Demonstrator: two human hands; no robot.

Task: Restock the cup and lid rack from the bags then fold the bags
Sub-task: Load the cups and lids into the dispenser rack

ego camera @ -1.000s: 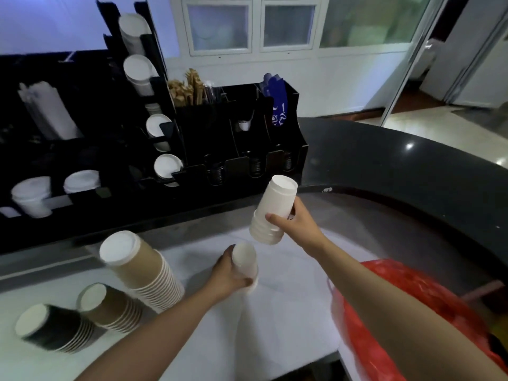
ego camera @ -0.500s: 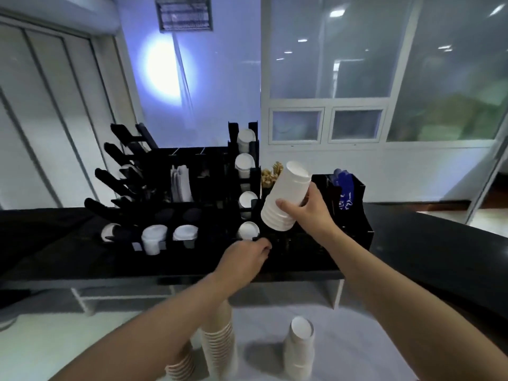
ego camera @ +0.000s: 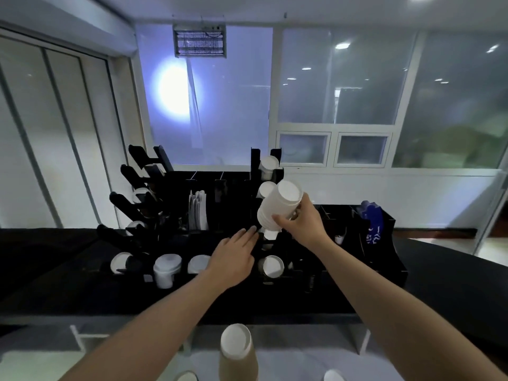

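White cup stack [ego camera: 279, 209] gripped by right hand [ego camera: 301, 224], left hand [ego camera: 233, 257] flat on rack [ego camera: 233, 193]

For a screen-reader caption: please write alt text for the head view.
A right hand holds a stack of white cups tilted at a black cup rack, while the left hand reaches flat toward the rack's front. A brown cup stack stands below on the near table.
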